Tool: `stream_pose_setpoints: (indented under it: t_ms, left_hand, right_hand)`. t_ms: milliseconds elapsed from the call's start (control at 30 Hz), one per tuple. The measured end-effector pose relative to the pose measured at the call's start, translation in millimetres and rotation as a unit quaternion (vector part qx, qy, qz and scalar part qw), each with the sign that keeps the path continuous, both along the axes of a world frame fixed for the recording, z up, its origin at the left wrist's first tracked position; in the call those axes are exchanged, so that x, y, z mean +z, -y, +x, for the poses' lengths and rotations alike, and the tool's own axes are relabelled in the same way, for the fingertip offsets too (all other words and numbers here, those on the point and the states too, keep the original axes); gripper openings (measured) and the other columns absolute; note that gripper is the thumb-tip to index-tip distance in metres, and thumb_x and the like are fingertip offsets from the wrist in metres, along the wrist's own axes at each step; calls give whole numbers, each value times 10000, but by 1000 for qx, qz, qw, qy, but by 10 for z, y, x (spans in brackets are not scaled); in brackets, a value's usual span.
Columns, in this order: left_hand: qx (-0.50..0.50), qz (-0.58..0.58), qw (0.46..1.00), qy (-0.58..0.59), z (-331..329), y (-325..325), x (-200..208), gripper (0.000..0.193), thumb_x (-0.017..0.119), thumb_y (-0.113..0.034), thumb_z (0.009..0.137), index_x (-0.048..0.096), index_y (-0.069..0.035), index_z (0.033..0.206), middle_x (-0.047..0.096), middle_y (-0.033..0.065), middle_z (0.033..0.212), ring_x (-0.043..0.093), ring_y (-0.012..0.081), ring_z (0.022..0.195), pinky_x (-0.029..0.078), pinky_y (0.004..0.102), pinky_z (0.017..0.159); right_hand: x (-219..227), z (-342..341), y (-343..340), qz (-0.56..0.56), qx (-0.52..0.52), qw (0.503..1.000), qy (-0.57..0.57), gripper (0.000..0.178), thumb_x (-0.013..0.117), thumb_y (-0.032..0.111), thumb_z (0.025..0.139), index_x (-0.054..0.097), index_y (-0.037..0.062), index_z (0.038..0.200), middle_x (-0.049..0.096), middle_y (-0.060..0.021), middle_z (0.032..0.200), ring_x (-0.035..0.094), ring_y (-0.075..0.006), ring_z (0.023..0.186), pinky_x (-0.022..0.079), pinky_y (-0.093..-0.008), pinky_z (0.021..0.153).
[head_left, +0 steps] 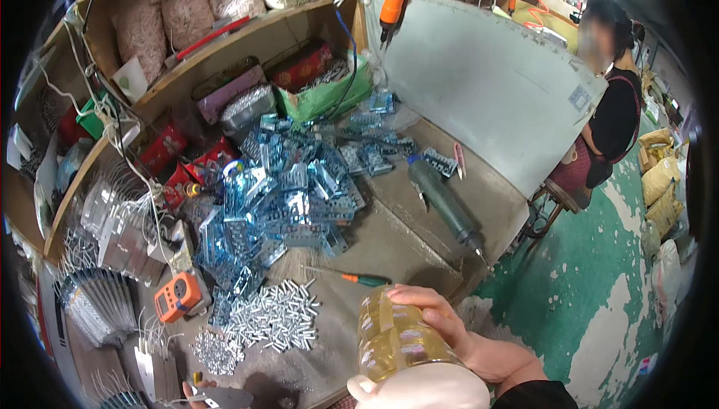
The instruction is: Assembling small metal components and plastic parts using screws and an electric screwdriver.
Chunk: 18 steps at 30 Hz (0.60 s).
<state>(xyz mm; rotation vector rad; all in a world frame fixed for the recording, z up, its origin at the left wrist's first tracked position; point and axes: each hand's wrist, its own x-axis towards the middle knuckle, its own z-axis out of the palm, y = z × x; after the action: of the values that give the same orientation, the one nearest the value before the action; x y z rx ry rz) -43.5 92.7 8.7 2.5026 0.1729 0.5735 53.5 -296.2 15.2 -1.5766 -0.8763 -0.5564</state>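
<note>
My right hand (438, 319) is wrapped round a yellow see-through cup (389, 334) with a pale pattern. Its white lid (419, 388) faces me at the lower edge, and the cup is tilted. Down at the bottom left, only a few fingers of my left hand (189, 392) show, closed at a flat grey metal piece (228, 398). Most of that hand is cut off by the frame. Silver screws or pins (273, 315) lie in a pile between my hands, beside a heap of small nuts (217, 352).
Blue film-covered metal parts (292, 192) form a large heap. A green-handled screwdriver (363, 279) and a dark green power screwdriver (446, 207) lie on the bench. An orange driver (394, 3) hangs above. An orange meter (177, 297) stands left; a person (610, 109) sits right.
</note>
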Motion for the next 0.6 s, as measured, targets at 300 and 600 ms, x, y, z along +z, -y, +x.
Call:
stream_pose_setpoints:
  t_ms: [300, 600]
  left_hand:
    - [5, 1, 1000, -4, -67, -87, -28, 854, 721, -329, 720, 246, -57, 1375, 366, 185, 1334, 430, 288, 1161, 395, 362, 914]
    - [52, -38, 997, -28, 50, -29, 115, 930, 716, -378, 704, 193, -41, 1396, 412, 184, 1292, 455, 296, 1133, 390, 397, 922]
  right_hand:
    - [527, 646, 499, -82, -158, 970, -167, 908, 747, 287, 702, 178, 61, 1373, 368, -112, 1329, 334, -255, 1257, 263, -420, 1047]
    - [140, 2721, 1556, -11, -411, 893, -185, 846, 790, 110, 585, 288, -39, 1249, 488, -169, 1178, 483, -251, 1097, 390, -344, 926]
